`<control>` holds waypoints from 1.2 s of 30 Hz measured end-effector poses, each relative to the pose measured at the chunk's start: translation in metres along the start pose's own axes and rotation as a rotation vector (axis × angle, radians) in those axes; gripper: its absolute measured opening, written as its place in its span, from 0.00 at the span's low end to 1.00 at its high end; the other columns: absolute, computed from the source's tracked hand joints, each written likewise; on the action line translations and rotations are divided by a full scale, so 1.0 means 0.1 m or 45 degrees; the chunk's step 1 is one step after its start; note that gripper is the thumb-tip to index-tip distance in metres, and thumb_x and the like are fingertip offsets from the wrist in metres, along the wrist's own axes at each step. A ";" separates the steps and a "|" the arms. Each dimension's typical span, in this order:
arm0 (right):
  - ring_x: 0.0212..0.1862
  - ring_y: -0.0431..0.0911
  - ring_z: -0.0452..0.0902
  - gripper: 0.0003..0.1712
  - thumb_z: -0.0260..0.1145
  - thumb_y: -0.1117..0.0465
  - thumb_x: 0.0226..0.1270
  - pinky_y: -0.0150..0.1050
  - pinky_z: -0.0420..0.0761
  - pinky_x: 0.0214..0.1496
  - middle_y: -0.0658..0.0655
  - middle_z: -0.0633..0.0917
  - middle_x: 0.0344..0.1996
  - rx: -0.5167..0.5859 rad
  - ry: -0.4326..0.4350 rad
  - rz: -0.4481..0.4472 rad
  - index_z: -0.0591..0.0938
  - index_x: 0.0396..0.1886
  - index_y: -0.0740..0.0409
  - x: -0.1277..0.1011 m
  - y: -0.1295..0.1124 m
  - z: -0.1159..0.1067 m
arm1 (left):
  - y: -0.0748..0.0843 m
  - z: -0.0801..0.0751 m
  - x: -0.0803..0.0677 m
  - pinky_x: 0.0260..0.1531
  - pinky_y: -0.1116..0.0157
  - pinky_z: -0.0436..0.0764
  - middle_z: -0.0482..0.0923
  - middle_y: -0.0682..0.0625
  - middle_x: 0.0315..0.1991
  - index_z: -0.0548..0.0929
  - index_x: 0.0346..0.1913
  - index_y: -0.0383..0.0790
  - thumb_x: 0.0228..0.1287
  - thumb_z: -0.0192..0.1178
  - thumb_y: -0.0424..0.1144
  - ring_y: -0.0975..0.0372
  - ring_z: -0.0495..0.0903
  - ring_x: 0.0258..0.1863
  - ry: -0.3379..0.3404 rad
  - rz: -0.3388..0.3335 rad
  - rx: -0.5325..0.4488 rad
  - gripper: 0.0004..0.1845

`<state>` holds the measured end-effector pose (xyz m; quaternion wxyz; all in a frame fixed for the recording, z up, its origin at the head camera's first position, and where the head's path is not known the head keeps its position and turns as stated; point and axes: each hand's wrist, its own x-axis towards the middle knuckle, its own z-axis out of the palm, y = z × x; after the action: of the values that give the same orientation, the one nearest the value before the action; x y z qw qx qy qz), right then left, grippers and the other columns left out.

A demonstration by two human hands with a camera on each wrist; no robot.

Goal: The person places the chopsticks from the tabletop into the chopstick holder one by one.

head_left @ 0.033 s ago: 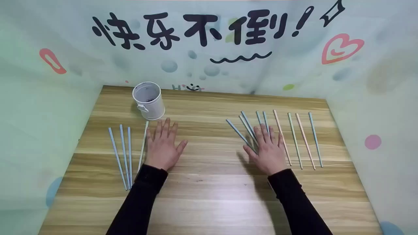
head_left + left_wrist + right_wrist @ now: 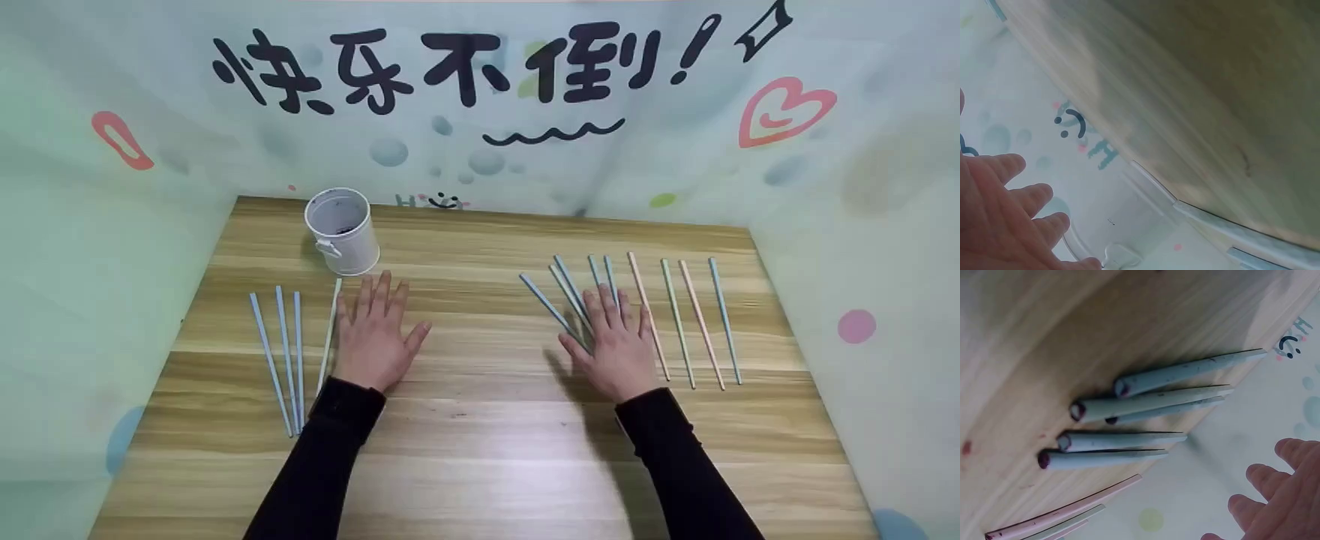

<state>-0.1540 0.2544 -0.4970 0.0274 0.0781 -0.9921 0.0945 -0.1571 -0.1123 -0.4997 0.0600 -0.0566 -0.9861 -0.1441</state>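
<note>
My left hand (image 2: 379, 337) is held flat over the wooden table with its fingers straight and spread, holding nothing. Just to its left lies a pale green chopstick (image 2: 328, 334), and farther left are three pale blue chopsticks (image 2: 271, 364). My right hand (image 2: 619, 341) is spread too, above several blue and green chopsticks (image 2: 543, 300) whose near parts it hides in the head view. The right wrist view shows these chopsticks (image 2: 1185, 371) with dark reddish marks on their thick ends, apart from the fingers (image 2: 1266, 481).
A small white bucket (image 2: 356, 251) with a side bracket stands at the back left, dark stuff at its bottom. Pink, green and blue chopsticks (image 2: 701, 322) lie right of my right hand. A printed cloth (image 2: 480, 165) borders the wooden table (image 2: 480, 465) at the back and sides.
</note>
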 end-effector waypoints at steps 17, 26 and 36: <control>0.84 0.59 0.35 0.50 0.50 0.28 0.73 0.66 0.36 0.81 0.58 0.48 0.84 0.022 -0.050 0.028 0.51 0.84 0.49 0.00 0.00 -0.03 | -0.01 0.03 0.02 0.77 0.34 0.42 0.48 0.43 0.83 0.59 0.80 0.46 0.75 0.46 0.66 0.45 0.44 0.82 -0.041 0.006 -0.016 0.41; 0.83 0.60 0.41 0.50 0.51 0.29 0.73 0.64 0.46 0.81 0.60 0.52 0.82 0.008 -0.028 0.011 0.52 0.83 0.51 0.00 0.01 -0.03 | -0.11 -0.08 0.14 0.76 0.33 0.44 0.46 0.40 0.83 0.54 0.81 0.43 0.75 0.49 0.64 0.42 0.45 0.82 -0.032 -0.019 -0.029 0.42; 0.81 0.62 0.50 0.48 0.55 0.32 0.74 0.62 0.51 0.81 0.63 0.58 0.80 0.018 -0.006 -0.027 0.58 0.81 0.55 -0.06 0.01 -0.08 | -0.44 -0.37 0.49 0.70 0.36 0.64 0.63 0.31 0.73 0.58 0.77 0.33 0.71 0.59 0.57 0.38 0.62 0.74 0.288 -0.185 -0.209 0.43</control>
<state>-0.1484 0.2576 -0.4901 0.0255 0.0891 -0.9906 0.1011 -0.2075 -0.1606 -0.4699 0.1553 0.0267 -0.9594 -0.2338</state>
